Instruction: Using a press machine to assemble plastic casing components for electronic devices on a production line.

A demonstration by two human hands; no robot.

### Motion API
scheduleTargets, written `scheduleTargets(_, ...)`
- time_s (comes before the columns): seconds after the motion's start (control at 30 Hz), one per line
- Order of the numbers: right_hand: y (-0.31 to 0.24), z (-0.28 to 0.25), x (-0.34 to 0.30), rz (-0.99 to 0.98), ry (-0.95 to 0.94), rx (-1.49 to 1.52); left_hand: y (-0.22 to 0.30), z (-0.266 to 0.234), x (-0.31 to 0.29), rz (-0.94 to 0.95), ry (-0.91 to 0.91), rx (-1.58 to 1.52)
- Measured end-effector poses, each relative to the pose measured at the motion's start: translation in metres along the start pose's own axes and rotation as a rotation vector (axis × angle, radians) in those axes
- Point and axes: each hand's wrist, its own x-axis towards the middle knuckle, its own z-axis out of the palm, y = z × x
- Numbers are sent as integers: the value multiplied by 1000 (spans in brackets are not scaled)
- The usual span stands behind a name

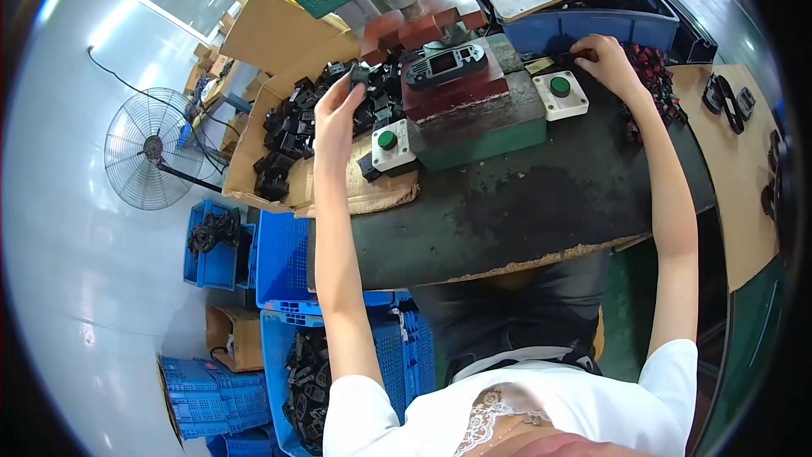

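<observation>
My left hand (337, 110) is closed on a small black plastic part (359, 76), held up at the edge of a cardboard box (245, 148) heaped with similar black parts (296, 123). My right hand (605, 63) is bent with its fingers pinched near the front wall of a blue bin (550, 35); what they hold is dark and hard to make out. Between my hands, a black and grey molded piece (446, 66) lies on the dark red block (457, 97) of a press. Above it hang the red upper jaws (423, 30).
White boxes with green buttons (393, 145) (560, 95) flank the press base (486, 145). Small red and black parts (651, 89) are piled at the right. Black rings lie on a brown board (736, 195). Blue crates (283, 258) stand below the table at left, near a fan (152, 148).
</observation>
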Motion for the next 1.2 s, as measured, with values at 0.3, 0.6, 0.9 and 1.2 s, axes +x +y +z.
scheduleTargets(0.3, 4, 5, 2, -29, 86, -22, -7, 60, 26, 5, -176, 60)
scheduleTargets(0.6, 4, 6, 2, -57, 92, -30, -15, 73, 35, 171, -223, 309)
scheduleTargets(0.9, 5, 7, 1, -69, 139, -54, -15, 80, 34, 425, -278, 820)
scheduleTargets(1.2, -1, 3, 2, -76, 130, -2, -10, 79, 32, 429, -363, 688)
